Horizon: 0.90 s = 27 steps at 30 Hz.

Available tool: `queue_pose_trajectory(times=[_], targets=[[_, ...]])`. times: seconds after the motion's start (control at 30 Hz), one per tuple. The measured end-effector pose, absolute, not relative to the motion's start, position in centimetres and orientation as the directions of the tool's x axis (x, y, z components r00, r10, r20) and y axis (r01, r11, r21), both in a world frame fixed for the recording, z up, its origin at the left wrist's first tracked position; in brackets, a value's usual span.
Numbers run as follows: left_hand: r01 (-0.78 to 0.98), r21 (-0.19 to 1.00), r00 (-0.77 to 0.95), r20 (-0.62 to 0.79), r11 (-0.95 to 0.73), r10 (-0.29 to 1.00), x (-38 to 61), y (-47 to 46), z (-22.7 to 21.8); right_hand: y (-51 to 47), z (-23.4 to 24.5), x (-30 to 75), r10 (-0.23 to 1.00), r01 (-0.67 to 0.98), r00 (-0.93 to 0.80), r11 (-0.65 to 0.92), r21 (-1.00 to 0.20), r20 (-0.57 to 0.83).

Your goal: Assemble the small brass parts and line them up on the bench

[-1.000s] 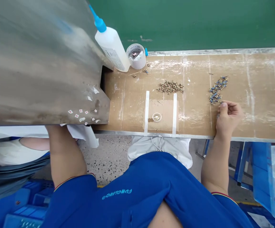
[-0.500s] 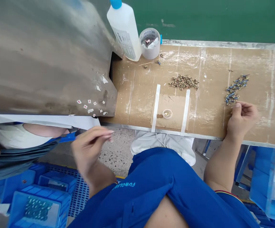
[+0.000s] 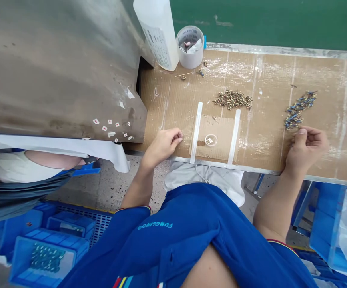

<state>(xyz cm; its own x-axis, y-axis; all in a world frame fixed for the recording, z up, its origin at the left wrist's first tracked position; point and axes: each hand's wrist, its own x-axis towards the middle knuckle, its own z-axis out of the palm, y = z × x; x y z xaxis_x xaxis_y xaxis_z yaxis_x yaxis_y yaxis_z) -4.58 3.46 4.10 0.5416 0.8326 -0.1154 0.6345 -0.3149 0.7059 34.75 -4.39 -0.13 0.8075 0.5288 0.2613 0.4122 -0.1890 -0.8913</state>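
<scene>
My left hand [image 3: 164, 147] is over the front of the cardboard-covered bench, left of a taped cardboard patch [image 3: 221, 127]. Its fingers are curled together, and I cannot make out anything between them. A small round clear dish [image 3: 211, 140] with some pale stuff inside sits on the patch. Beside the front end of a pile of screws with blue on them [image 3: 294, 121], my right hand [image 3: 307, 147] rests with thumb and fingers closed. What it pinches, if anything, is hidden. Behind the patch lies a heap of brass-coloured screws [image 3: 232, 99].
A white bottle [image 3: 159, 36] and a tape roll [image 3: 191, 58] holding scraps stand at the back left. A large metal housing [image 3: 62, 72] fills the left side. Blue bins [image 3: 47, 256] sit on the floor. Part of another person [image 3: 26, 172] shows at far left.
My left hand has moved right and forward, from beyond the bench's front edge to over the cardboard. The right hand stays beside the blue-marked screws. The view has shifted slightly.
</scene>
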Motion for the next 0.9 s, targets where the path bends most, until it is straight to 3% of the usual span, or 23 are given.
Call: queue_pose_trajectory(times=[0.23,0.47,0.8,0.9], targets=[[0.744,0.533,0.561,-0.169,-0.403,0.810,-1.6,3.5,4.2,-4.6,-0.9,35.3,0.552,0.463,0.772,-0.147,-0.874,0.316],[0.595,0.720,0.490,0.027,-0.357,0.871,-0.6,2.7,2.8,-4.5,-0.8,35.3,0.547,0.446,0.790,-0.198,-0.873,0.279],[0.458,0.768,0.536,0.164,-0.449,0.828,-0.4,2.8,1.5,-4.7,-2.2,36.6,0.551,0.466,0.771,-0.146,-0.873,0.319],[0.384,0.833,0.490,0.183,-0.399,0.853,-0.5,2.6,1.5,-4.6,-2.4,37.0,0.533,0.495,0.754,-0.079,-0.865,0.383]])
